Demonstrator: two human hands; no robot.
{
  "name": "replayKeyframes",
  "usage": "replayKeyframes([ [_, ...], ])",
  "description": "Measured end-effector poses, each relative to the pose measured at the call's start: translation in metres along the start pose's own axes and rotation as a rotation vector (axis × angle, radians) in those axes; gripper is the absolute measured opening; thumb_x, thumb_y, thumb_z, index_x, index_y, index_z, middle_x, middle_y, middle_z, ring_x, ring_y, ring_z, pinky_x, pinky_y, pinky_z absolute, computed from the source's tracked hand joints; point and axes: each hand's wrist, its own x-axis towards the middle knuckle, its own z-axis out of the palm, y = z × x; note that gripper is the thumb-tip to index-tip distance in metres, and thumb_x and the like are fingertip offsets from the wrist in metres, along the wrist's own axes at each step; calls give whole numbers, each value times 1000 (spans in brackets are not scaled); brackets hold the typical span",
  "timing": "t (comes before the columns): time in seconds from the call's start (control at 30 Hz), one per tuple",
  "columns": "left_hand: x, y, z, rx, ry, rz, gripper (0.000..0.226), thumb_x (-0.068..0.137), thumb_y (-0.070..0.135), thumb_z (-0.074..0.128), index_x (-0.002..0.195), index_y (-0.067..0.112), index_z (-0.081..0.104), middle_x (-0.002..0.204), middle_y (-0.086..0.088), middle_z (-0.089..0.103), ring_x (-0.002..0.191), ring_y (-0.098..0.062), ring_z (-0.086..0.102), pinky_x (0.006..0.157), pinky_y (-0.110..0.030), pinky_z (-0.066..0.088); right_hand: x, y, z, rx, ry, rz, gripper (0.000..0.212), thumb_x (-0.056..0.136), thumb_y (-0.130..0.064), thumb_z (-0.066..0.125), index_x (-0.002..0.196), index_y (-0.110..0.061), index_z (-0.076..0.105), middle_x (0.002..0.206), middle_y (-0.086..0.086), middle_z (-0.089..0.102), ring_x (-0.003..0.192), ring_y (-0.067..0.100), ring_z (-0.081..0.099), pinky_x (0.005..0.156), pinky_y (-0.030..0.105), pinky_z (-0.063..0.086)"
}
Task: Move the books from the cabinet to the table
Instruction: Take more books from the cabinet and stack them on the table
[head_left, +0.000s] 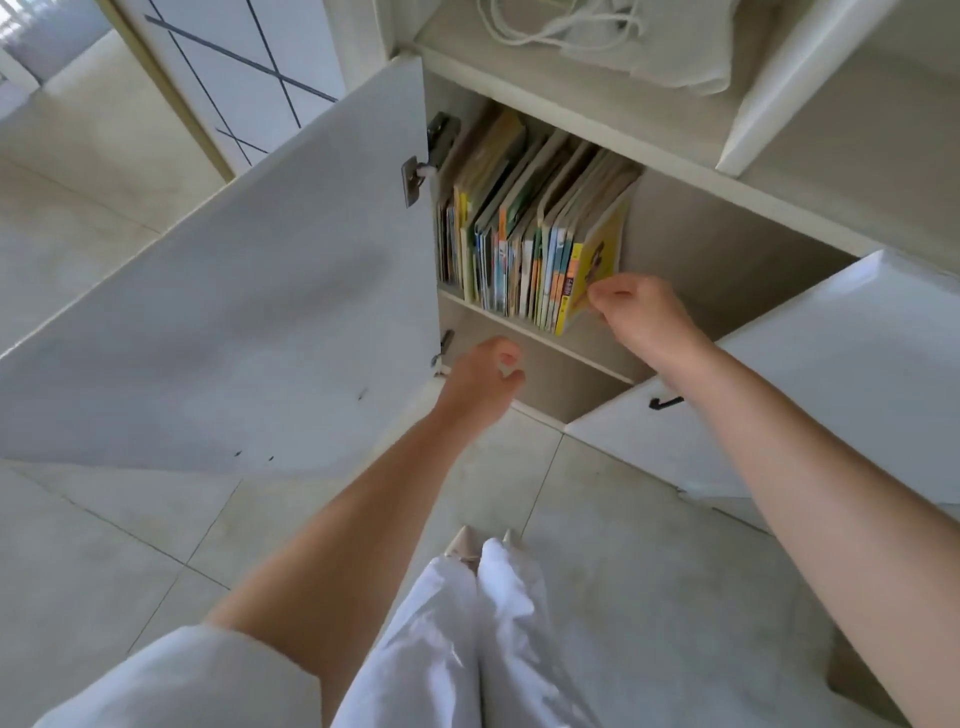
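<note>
A row of several thin picture books stands upright on the middle shelf of an open white cabinet. The rightmost one, a yellow book, leans out of the row. My right hand pinches its lower front corner between thumb and fingers. My left hand hovers lower, in front of the shelf edge below the books, with fingers loosely curled and nothing in them. No table is in view.
The left cabinet door swings wide open toward me; the right door with a black handle is also open. A white bag with cords lies on the shelf above. Pale tiled floor is under my legs.
</note>
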Motion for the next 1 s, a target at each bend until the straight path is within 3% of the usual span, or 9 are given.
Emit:
replayKeyframes([
  [0.1,28,-3,12,-55,52,7,27,92,11,58,119,11,60,113,-1,64,97,-11,58,85,-22,46,29,12,7,40,-7,38,29,96,-24,46,97,-2,65,106,20,66,103,38,61,95,52,48],
  [0.2,58,-6,27,-113,123,27,28,92,9,57,121,11,59,115,-2,63,100,-12,59,88,-21,47,63,20,16,112,-35,119,22,97,-29,48,87,-15,63,99,12,66,103,31,62,96,47,49],
  [0.3,91,-7,40,-101,156,40,34,94,12,57,128,13,55,127,-1,60,106,-12,60,75,-12,46,104,22,24,203,3,215,20,95,-36,52,97,-17,61,92,3,63,93,21,63,89,38,54],
  [0.47,135,-3,61,-148,213,88,43,91,12,60,133,14,51,136,-3,56,119,-21,58,100,-43,49,152,16,21,257,19,276,46,91,-48,56,120,-14,47,78,-4,54,72,15,59,81,37,54],
  [0.53,150,1,68,-161,258,99,47,90,11,61,136,14,48,138,-3,54,120,-21,57,101,-42,48,168,11,18,279,-5,290,64,87,-53,58,134,-15,39,92,0,54,73,19,58,84,41,53],
  [0.6,158,5,75,-188,315,110,49,89,10,62,136,13,46,138,-4,53,121,-22,55,102,-41,47,179,6,15,300,-41,302,79,82,-59,60,143,-17,32,125,7,53,91,29,62,87,46,52],
  [0.67,164,6,81,-222,377,107,47,89,10,63,133,11,47,134,-4,53,118,-23,56,99,-41,48,187,5,15,292,-79,310,84,78,-62,63,143,-19,33,140,11,48,107,38,60,90,51,52],
  [0.9,171,1,104,-260,477,141,46,88,12,63,131,15,49,128,-3,53,113,-22,57,87,-40,55,198,21,18,347,-180,344,67,82,-51,66,134,-16,43,133,14,51,101,37,62,94,51,51],
  [1.0,170,-5,110,-249,467,147,47,88,12,62,133,17,48,128,-2,54,113,-22,57,86,-41,56,197,26,15,383,-184,343,64,82,-47,68,134,-16,45,130,16,51,94,35,66,87,48,55],
])
